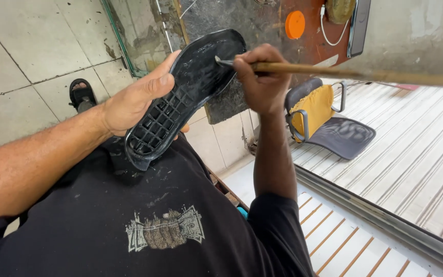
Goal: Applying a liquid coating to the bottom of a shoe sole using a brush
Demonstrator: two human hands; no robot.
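My left hand (134, 100) grips a black rubber shoe sole (190, 87) by its side, with the inner face up and the grid-patterned heel end nearest my chest. My right hand (262, 77) is closed around a long wooden-handled brush (334, 71). The brush's metal-ferruled tip (220, 61) touches the smooth front part of the sole. The handle runs off to the right of the view.
A dark worktop (221, 20) with an orange round lid (295, 24), a white cable and a phone lies ahead. An office chair (329, 123) with a yellow cushion stands beside a metal shutter (416, 149). A sandalled foot (82, 95) rests on the tiled floor.
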